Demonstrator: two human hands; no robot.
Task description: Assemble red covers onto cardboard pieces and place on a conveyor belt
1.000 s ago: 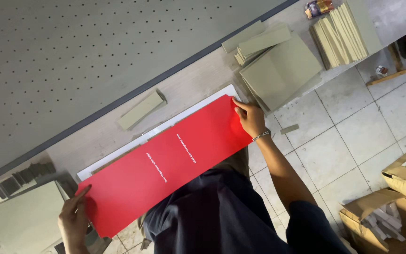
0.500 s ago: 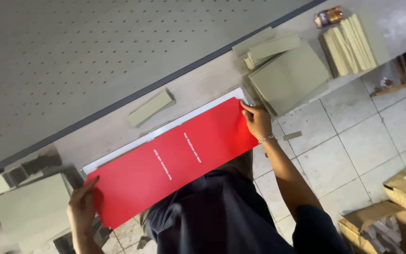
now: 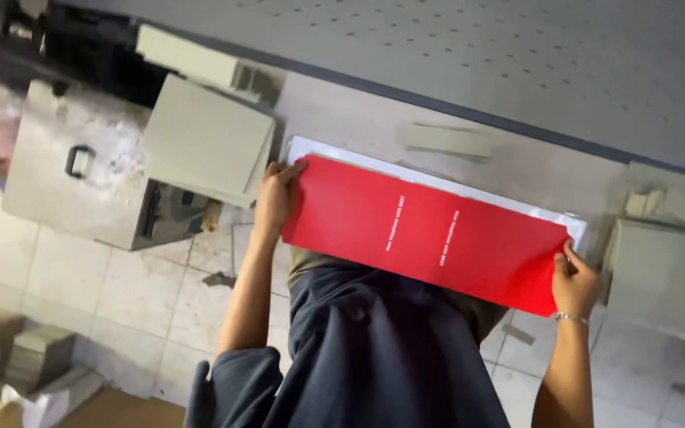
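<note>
Nearest to us is our own dark grey shirt point(image 3: 374, 357), and just past it our two hands hold one long red rectangular card sheet point(image 3: 430, 230) by its short ends. Our left hand point(image 3: 275, 198) curls over the sheet's left end, thumb on top, pinching it; our right hand point(image 3: 574, 281) pinches the right end near the lower corner, with a thin bracelet point(image 3: 571, 318) at that wrist. The sheet bears two short lines of small white print near its middle. It lies over the near edge of the grey workbench point(image 3: 358, 119), on top of one white sheet point(image 3: 311, 147) whose far edge and corners show beyond it. Farther along the bench lies one flat grey board strip point(image 3: 447, 140). To the left, one stack of grey boards point(image 3: 204, 139) overhangs the bench's near edge; to the right sits another grey board stack point(image 3: 663, 261). Farthest is a large perforated grey panel point(image 3: 477, 47).
</note>
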